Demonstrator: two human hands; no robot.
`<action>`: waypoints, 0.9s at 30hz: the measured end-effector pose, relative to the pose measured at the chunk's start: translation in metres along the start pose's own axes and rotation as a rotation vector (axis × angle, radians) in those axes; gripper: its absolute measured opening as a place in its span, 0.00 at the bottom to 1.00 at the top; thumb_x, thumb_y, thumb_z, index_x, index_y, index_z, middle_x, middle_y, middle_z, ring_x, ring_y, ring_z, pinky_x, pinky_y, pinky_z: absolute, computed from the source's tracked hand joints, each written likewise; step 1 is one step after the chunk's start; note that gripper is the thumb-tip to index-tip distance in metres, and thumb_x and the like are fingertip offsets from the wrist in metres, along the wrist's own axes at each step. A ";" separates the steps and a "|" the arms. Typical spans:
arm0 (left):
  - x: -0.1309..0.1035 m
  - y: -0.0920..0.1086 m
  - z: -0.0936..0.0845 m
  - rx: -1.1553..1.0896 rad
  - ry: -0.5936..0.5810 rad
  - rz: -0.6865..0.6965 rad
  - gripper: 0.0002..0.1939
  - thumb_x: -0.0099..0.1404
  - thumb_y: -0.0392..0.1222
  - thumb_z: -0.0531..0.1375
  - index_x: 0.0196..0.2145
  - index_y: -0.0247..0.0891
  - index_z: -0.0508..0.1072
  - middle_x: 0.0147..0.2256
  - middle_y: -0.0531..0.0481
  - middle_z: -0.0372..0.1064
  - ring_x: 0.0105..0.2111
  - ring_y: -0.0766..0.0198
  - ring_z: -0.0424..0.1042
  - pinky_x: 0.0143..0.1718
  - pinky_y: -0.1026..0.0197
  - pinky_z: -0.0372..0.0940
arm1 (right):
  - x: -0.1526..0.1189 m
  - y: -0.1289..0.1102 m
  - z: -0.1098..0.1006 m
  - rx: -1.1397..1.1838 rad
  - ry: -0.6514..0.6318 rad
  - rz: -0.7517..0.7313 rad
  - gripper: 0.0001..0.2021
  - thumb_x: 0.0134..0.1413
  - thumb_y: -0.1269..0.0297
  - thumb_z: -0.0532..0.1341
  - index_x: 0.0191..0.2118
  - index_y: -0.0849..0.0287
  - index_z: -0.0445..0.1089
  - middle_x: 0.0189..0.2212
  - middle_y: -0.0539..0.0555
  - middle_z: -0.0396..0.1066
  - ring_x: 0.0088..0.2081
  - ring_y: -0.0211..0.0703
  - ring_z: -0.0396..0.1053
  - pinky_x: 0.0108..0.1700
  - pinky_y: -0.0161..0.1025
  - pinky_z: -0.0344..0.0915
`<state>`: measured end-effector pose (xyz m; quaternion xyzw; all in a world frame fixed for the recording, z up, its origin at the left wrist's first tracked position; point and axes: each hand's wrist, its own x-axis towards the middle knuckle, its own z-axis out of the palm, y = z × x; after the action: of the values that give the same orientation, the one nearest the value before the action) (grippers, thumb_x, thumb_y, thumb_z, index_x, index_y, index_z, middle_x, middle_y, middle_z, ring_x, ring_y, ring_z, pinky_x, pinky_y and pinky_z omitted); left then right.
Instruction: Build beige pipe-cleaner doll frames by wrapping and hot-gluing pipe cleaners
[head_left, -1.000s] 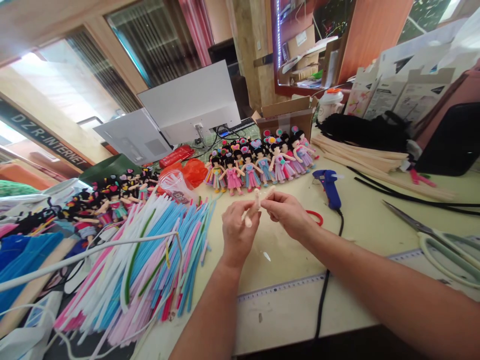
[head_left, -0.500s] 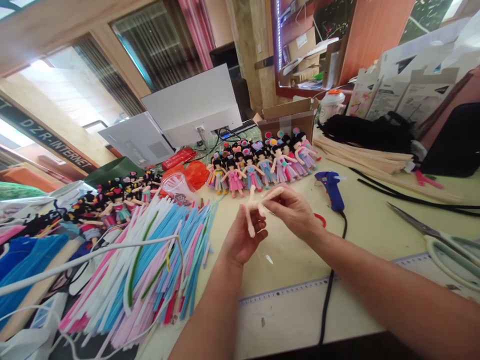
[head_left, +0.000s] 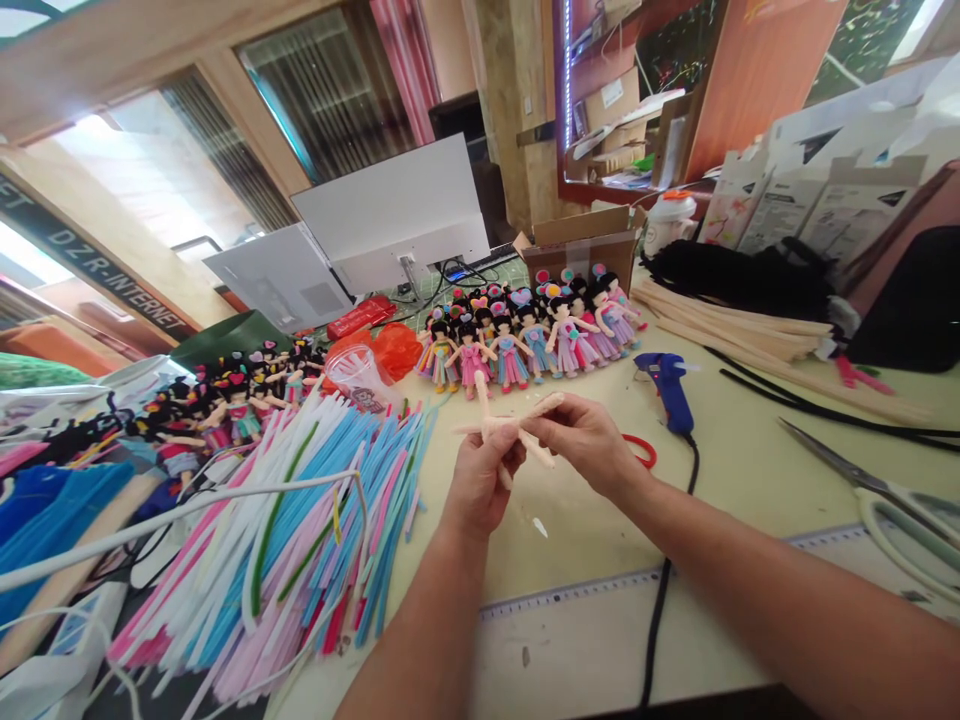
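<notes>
A cream-coloured figure of bent fuzzy stems (head_left: 484, 405) is held up over the table, its limbs pointing several ways. My left hand (head_left: 480, 475) closes around its middle, thumb on top. The fingertips of my right hand (head_left: 589, 440) pinch a limb on the right side. Behind the hands stand rows of small dolls (head_left: 510, 345) with black hair and coloured skirts. A blue glue gun (head_left: 667, 392) lies to the right of my right hand, and a red ring-shaped handle (head_left: 641, 450) shows beside that hand.
Coloured fuzzy stems (head_left: 300, 530) are heaped at left, with more dolls (head_left: 240, 390) behind. Scissors (head_left: 874, 485) lie at right near black stems (head_left: 825, 395). A ruler (head_left: 570, 592) lies along the front; a black cord (head_left: 660, 600) crosses it. Monitors (head_left: 397, 215) stand at the back.
My left hand has closed around the figure's middle, its thumb now on top. The figure has turned, with one limb pointing up and one sticking out left. The view has shifted slightly.
</notes>
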<state>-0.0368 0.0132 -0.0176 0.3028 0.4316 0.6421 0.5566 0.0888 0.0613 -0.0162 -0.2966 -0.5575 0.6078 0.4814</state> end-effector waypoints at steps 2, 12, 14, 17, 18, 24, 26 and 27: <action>0.001 -0.001 0.000 0.007 0.017 0.023 0.17 0.45 0.47 0.72 0.27 0.36 0.72 0.22 0.56 0.64 0.24 0.71 0.61 0.29 0.64 0.59 | 0.001 -0.002 0.000 0.009 0.008 0.047 0.12 0.39 0.56 0.69 0.22 0.57 0.69 0.19 0.47 0.66 0.22 0.35 0.60 0.24 0.35 0.56; 0.003 -0.001 -0.003 0.187 0.077 0.145 0.13 0.45 0.44 0.70 0.28 0.37 0.75 0.23 0.55 0.66 0.26 0.69 0.63 0.32 0.63 0.60 | 0.001 -0.011 0.002 -0.003 0.046 0.191 0.11 0.33 0.56 0.69 0.21 0.59 0.72 0.17 0.46 0.65 0.20 0.32 0.54 0.22 0.34 0.49; 0.003 -0.001 -0.003 0.299 0.107 0.204 0.12 0.46 0.44 0.69 0.29 0.37 0.75 0.22 0.56 0.66 0.25 0.68 0.61 0.30 0.63 0.58 | 0.001 -0.011 0.002 0.006 0.036 0.220 0.11 0.32 0.57 0.69 0.21 0.59 0.72 0.16 0.46 0.63 0.19 0.32 0.53 0.22 0.35 0.47; 0.001 -0.001 -0.003 0.521 0.162 0.300 0.09 0.51 0.44 0.67 0.30 0.38 0.76 0.22 0.56 0.65 0.22 0.68 0.59 0.26 0.63 0.56 | 0.001 -0.011 0.001 0.071 -0.011 0.273 0.12 0.34 0.58 0.69 0.19 0.59 0.68 0.13 0.44 0.58 0.18 0.31 0.50 0.21 0.35 0.45; 0.000 0.000 -0.003 0.595 0.175 0.346 0.08 0.52 0.43 0.66 0.30 0.38 0.76 0.23 0.55 0.66 0.22 0.68 0.59 0.25 0.63 0.56 | 0.001 -0.011 0.000 0.101 -0.045 0.284 0.13 0.35 0.57 0.69 0.18 0.59 0.67 0.13 0.44 0.57 0.17 0.30 0.49 0.21 0.35 0.44; -0.003 0.003 -0.006 0.908 0.112 0.690 0.03 0.59 0.38 0.62 0.29 0.43 0.77 0.30 0.48 0.74 0.33 0.58 0.71 0.41 0.55 0.65 | 0.003 -0.006 -0.004 0.202 -0.143 0.361 0.17 0.35 0.55 0.71 0.17 0.59 0.65 0.13 0.44 0.57 0.16 0.29 0.49 0.20 0.35 0.44; -0.003 0.002 -0.007 0.966 0.078 0.744 0.05 0.60 0.37 0.61 0.30 0.43 0.78 0.31 0.47 0.74 0.35 0.57 0.71 0.44 0.53 0.65 | 0.004 -0.004 -0.005 0.241 -0.110 0.392 0.17 0.30 0.56 0.73 0.19 0.59 0.65 0.13 0.43 0.57 0.17 0.29 0.50 0.20 0.34 0.44; -0.003 0.000 -0.008 0.979 0.070 0.750 0.05 0.60 0.38 0.61 0.32 0.44 0.78 0.31 0.47 0.74 0.35 0.56 0.71 0.45 0.53 0.65 | 0.004 -0.003 -0.005 0.259 -0.092 0.400 0.17 0.28 0.57 0.73 0.19 0.59 0.65 0.13 0.43 0.57 0.17 0.29 0.50 0.20 0.34 0.44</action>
<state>-0.0435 0.0090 -0.0207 0.6331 0.5584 0.5308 0.0750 0.0923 0.0667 -0.0137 -0.3089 -0.4265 0.7704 0.3594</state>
